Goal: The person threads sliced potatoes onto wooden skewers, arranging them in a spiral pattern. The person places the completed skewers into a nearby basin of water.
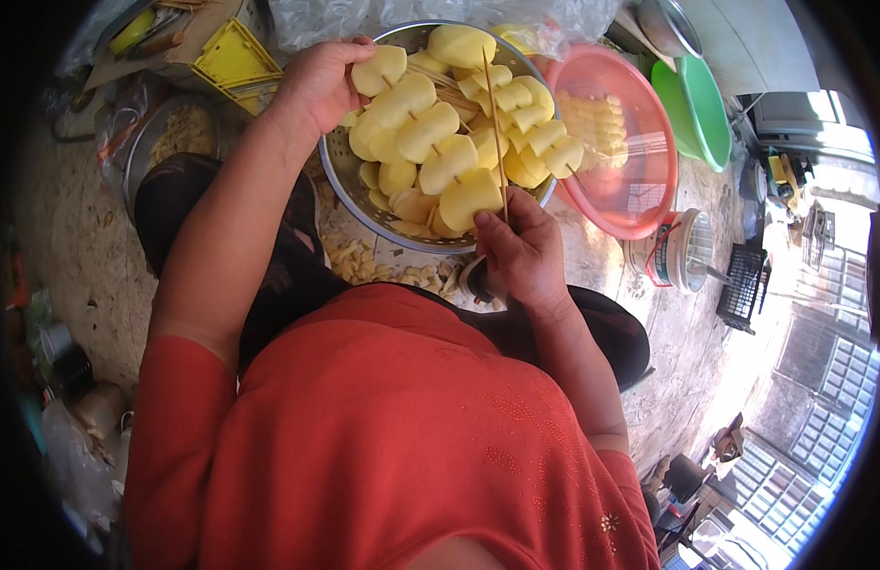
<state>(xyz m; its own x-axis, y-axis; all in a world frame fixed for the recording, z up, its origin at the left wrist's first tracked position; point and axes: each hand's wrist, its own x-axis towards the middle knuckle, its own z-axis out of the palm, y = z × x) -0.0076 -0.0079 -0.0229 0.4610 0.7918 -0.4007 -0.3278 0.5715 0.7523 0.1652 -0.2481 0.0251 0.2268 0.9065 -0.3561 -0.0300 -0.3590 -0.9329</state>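
My left hand (319, 89) grips the far end of a skewer of potato slices (427, 132), at its top slice. Near the skewer's other end, my right hand (522, 246) pinches the lowest slice between thumb and fingers and also holds a bare wooden skewer (495, 128) that points away from me. Both are over a metal colander (383, 231) heaped with peeled potato slices. Another skewer of slices (529, 117) lies across the heap on the right, and loose wooden sticks (443, 89) rest among the slices.
Right of the colander stands a pink basin (650, 214) with skewered slices in it, beside a green basin (707, 114) and a white bucket (689, 249). A metal bowl (137, 160) is at the left, near a yellow crate (237, 60). Peelings (361, 263) lie on the floor.
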